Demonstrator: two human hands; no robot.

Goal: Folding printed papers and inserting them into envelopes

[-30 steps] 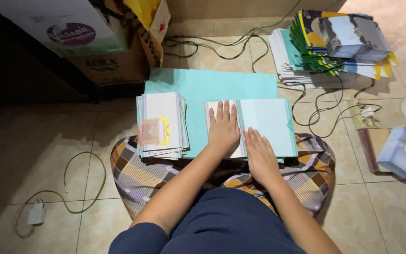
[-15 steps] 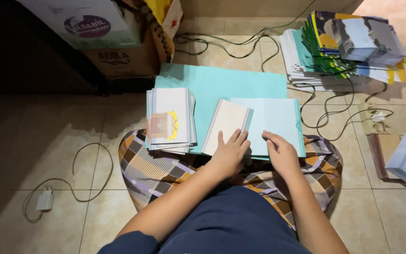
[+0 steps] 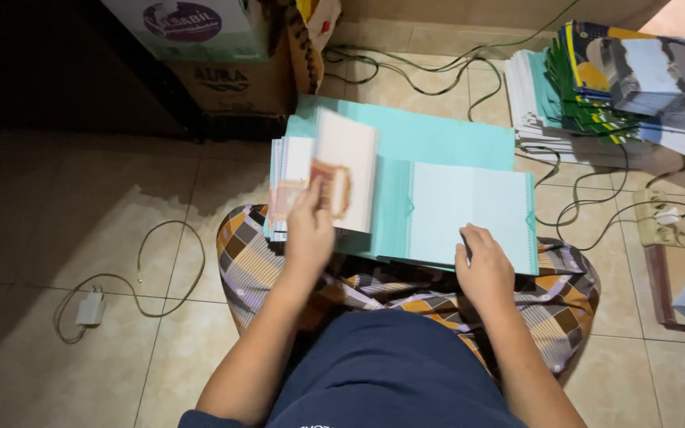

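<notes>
Left hand (image 3: 309, 230) lifts folded white sheet (image 3: 346, 178) — orange-red emblem, tilted

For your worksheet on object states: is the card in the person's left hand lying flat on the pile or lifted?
Lifted. The left hand holds the card tilted up above the pile of similar cards.

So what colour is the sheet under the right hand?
Pale teal sheet, seen in the head view.

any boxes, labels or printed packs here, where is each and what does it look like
White box: top left, round purple label.
Brown carton: under it, dark print.
Folded card: in left hand, white, red-and-gold emblem.
Booklet stack: top right, green, yellow, blue covers.
</notes>
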